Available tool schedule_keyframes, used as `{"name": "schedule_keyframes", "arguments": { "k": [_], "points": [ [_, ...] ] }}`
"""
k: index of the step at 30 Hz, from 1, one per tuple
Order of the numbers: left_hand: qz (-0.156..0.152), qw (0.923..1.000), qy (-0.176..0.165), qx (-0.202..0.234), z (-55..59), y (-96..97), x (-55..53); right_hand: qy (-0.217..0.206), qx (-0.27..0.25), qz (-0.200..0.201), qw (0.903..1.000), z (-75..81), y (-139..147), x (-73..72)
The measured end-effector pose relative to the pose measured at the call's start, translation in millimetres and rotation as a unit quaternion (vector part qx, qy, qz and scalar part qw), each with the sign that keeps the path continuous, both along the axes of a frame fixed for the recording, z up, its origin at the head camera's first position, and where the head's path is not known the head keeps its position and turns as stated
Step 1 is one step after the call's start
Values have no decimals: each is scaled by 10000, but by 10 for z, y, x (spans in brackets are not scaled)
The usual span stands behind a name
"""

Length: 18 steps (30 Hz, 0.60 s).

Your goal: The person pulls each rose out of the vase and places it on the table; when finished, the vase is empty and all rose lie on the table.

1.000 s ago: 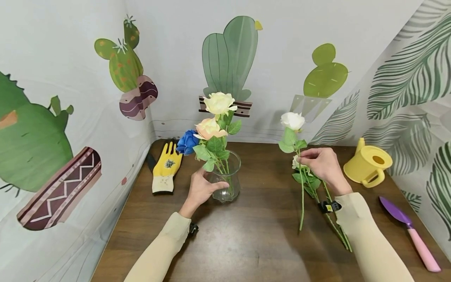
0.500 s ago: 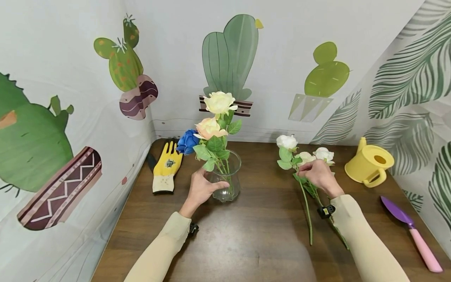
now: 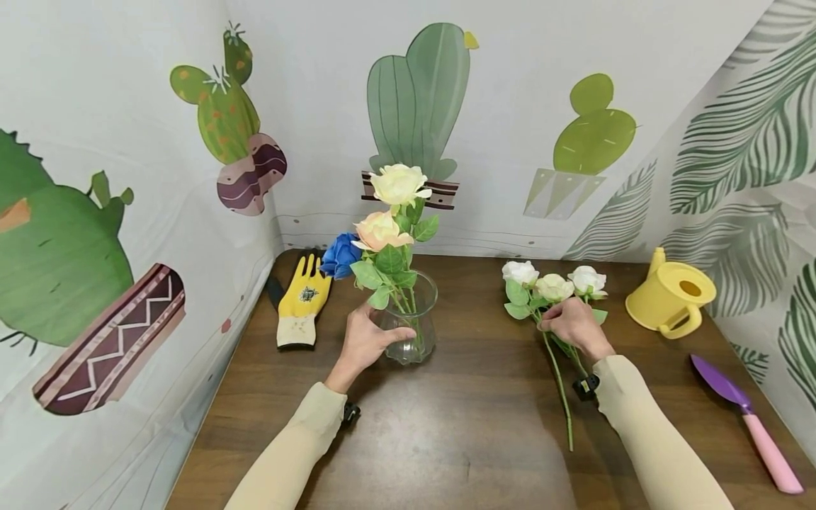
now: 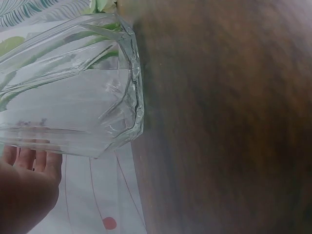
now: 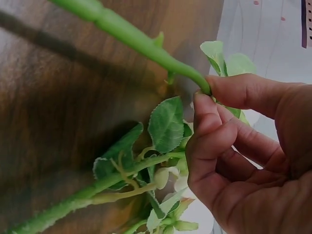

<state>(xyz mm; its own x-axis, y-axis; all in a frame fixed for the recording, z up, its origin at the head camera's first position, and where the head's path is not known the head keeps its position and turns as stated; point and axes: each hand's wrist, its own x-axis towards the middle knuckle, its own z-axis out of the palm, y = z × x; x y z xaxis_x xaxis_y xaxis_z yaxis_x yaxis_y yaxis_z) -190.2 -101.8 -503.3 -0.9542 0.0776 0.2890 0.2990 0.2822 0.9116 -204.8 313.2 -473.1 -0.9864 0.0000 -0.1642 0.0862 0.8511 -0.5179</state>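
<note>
The right hand (image 3: 576,327) pinches a stem (image 5: 141,46) between the thumb and index finger, the tips pressed together on it and the other fingers folded below. From this grip the stem runs toward the person; its head, a white rose (image 3: 520,273), lies beyond the grip and to its left. A cream rose (image 3: 554,287) sits directly beyond the grip, and a 2nd white rose (image 3: 587,280) beyond it to the right (whether the 3 heads touch cannot be told). The left hand (image 3: 365,343) holds the vase (image 3: 408,350) at its left side, well left of the right grip: thumb extended across the near glass, fingers bent around the far wall. The vase stands upright on the table (image 3: 465,418). Of the 3 roses gathered at its mouth, the yellow rose (image 3: 400,185) is highest, above and to the right of the left grip; the peach rose (image 3: 382,231) is lower, above the grip; the blue rose (image 3: 341,255) is above and to the left, its stem hidden. The glove (image 3: 299,304) lies left of the left grip. The can (image 3: 666,297) stands right of the right grip and slightly beyond; the trowel (image 3: 768,443) lies farther right and nearer the person.
</note>
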Motion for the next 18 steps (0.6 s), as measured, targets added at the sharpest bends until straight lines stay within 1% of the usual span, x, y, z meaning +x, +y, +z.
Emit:
{"name": "schedule_keyframes", "arguments": {
  "k": [6,11,18],
  "points": [
    [-20,10000,0,-10,-6,-3,-4,-64,100,-6,9999,-28,18,1],
    [-28,10000,31,32,-2,2,0,-132,211,65,9997,-45,22,-14],
    [33,10000,-28,8,12,12,5,-208,398,96,9989,-80,20,-30]
  ]
}}
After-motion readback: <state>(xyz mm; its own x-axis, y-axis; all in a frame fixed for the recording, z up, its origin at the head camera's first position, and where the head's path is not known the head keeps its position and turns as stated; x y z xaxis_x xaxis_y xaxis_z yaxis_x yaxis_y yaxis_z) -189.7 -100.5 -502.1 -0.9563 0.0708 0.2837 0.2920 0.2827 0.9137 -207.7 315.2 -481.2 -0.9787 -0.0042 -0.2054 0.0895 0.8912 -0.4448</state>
